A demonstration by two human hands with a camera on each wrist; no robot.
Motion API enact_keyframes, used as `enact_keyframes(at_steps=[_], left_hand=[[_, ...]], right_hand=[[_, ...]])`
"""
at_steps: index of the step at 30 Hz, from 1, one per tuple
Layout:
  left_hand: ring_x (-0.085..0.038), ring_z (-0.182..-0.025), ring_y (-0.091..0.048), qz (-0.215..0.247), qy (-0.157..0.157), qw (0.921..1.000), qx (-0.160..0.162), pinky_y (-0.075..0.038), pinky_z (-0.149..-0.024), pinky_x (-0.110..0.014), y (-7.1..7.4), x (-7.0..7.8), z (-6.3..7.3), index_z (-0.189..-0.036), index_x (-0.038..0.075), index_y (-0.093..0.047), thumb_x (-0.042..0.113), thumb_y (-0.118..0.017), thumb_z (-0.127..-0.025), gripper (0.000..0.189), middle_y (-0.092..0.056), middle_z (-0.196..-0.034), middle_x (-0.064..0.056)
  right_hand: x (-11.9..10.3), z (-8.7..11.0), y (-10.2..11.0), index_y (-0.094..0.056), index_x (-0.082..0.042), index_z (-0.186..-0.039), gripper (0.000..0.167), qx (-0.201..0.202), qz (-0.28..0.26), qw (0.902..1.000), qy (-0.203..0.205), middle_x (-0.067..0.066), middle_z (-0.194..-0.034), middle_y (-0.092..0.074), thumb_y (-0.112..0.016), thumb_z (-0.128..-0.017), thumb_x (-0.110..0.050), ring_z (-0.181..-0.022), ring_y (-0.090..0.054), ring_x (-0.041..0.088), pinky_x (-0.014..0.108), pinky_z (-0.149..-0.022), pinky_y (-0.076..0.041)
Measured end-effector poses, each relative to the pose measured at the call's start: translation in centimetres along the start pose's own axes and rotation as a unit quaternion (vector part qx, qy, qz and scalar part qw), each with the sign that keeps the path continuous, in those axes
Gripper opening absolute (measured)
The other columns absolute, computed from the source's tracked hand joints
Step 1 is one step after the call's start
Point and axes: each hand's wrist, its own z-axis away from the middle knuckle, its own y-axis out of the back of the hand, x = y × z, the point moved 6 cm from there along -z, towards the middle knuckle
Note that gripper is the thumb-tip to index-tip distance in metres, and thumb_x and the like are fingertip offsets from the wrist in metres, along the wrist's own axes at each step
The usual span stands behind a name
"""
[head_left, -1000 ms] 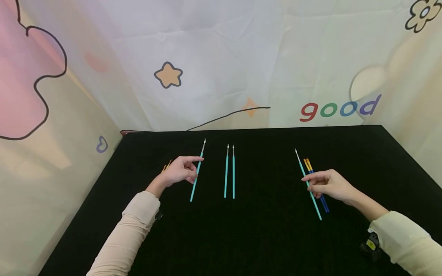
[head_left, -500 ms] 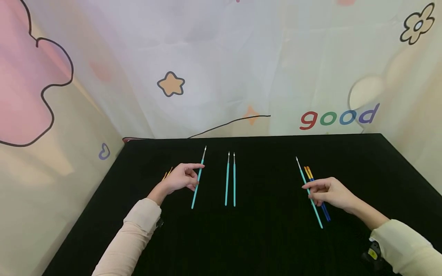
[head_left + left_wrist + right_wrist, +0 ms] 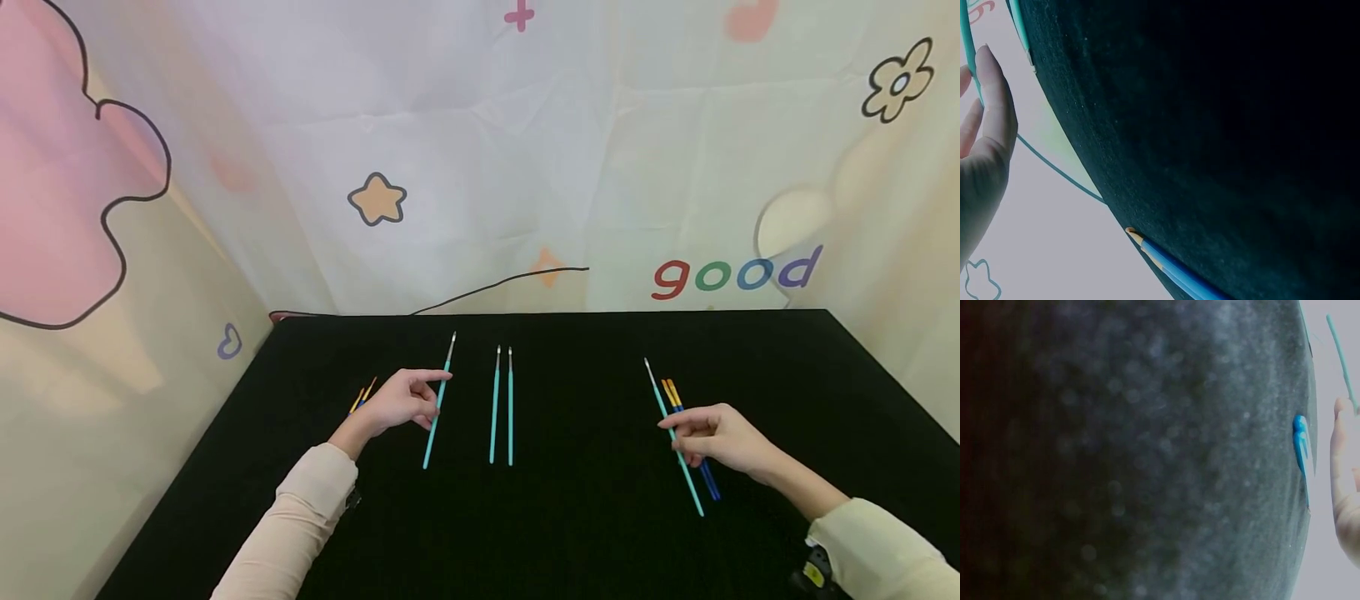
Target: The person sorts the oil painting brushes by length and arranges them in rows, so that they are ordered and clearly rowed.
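In the head view my left hand [image 3: 401,402] pinches a slim turquoise paintbrush [image 3: 430,450] between thumb and fingers, index finger stretched along it, bristle end pointing away. On the right side my right hand [image 3: 722,437] grips another turquoise paintbrush [image 3: 691,486], tilted with its tip to the far left. Between the hands, two more turquoise paintbrushes [image 3: 494,421] lie side by side on the black table. Two blue brushes with yellow ends [image 3: 709,481] lie beneath the right hand, partly hidden by it. The left wrist view has the left hand [image 3: 994,134] at its left edge.
Beyond the left hand's wrist lie blue brushes with yellow tips [image 3: 363,397], mostly covered by that hand; the left wrist view shows their blue handles [image 3: 1175,269]. A printed cloth [image 3: 480,167] hangs behind the black tabletop [image 3: 585,533] and along its sides.
The head view has tilted up, so everything sits lower in the frame. My left hand has shifted slightly right with its paintbrush. The right hand keeps its hold over the blue brushes.
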Motion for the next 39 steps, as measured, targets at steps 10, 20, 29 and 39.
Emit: enact_keyframes(at_steps=[10, 20, 29, 39], left_hand=[[-0.019, -0.067, -0.061, -0.007, 0.006, 0.9999, -0.003, -0.054, -0.067, -0.036, -0.8, 0.5, -0.3, -0.133, -0.004, -0.040, -0.010, -0.051, -0.081, 0.054, -0.056, -0.078, -0.012], [-0.019, -0.068, -0.060, -0.014, 0.013, 0.9998, -0.011, -0.054, -0.068, -0.036, -1.2, 0.8, -1.1, -0.134, -0.004, -0.039, -0.011, -0.051, -0.081, 0.055, -0.056, -0.080, -0.013], [-0.018, -0.068, -0.060, -0.007, 0.018, 0.9996, -0.020, -0.054, -0.067, -0.036, -1.8, 0.7, -1.6, -0.134, -0.005, -0.038, -0.012, -0.051, -0.081, 0.056, -0.056, -0.079, -0.013], [-0.018, -0.070, -0.059, -0.006, 0.032, 0.9993, -0.021, -0.054, -0.068, -0.035, -2.3, 0.6, -2.2, -0.134, -0.003, -0.039, -0.014, -0.050, -0.080, 0.056, -0.055, -0.079, -0.012]], right_hand=[[0.1, 0.0, -0.1, -0.045, 0.020, -0.117, 0.037, -0.001, -0.001, 0.9999, 0.015, 0.020, -0.085, -0.062, -0.053, -0.088, -0.002, -0.066, -0.061, 0.018, 0.031, -0.059, -0.052], [-0.1, 0.0, -0.1, -0.044, 0.020, -0.117, 0.037, -0.003, 0.003, 0.9998, 0.022, 0.022, -0.086, -0.061, -0.052, -0.089, -0.003, -0.067, -0.061, 0.019, 0.032, -0.059, -0.052], [-0.1, -0.1, 0.0, -0.045, 0.020, -0.116, 0.038, -0.002, 0.007, 0.9998, 0.017, 0.020, -0.085, -0.062, -0.053, -0.089, -0.004, -0.067, -0.061, 0.019, 0.032, -0.059, -0.052], [0.0, -0.1, 0.0, -0.045, 0.020, -0.117, 0.038, -0.003, 0.004, 0.9999, 0.012, 0.022, -0.086, -0.061, -0.053, -0.089, -0.003, -0.067, -0.061, 0.019, 0.032, -0.059, -0.052]])
